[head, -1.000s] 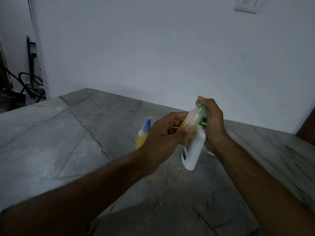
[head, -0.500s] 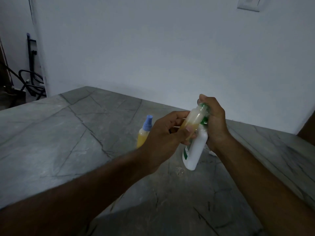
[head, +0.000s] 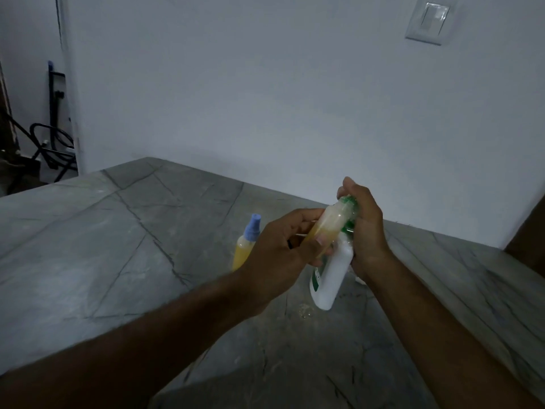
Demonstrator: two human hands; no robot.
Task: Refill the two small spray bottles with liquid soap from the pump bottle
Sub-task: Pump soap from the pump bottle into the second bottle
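Change: against the frame a second ago, the hands and both held bottles are keeping nearly the same pose above the counter; only the view is shifting slightly.
Open spray bottle (head: 327, 228): lying tilted, its mouth meeting the green pump head, part filled with yellow liquid.
Pump bottle (head: 331, 278): white, leaning, its base near the counter (head: 88, 261); a green label is showing, the writing too small to read.
Left hand (head: 283, 261): fingers and thumb curling round the open spray bottle.
Right hand (head: 365, 228): wrapping over the pump head, pressing from above.
Capped spray bottle (head: 246, 246): blue-topped, standing at 9 o'clock of the left hand.
Wall switch (head: 429, 22): sitting at 1 o'clock, high on the wall.
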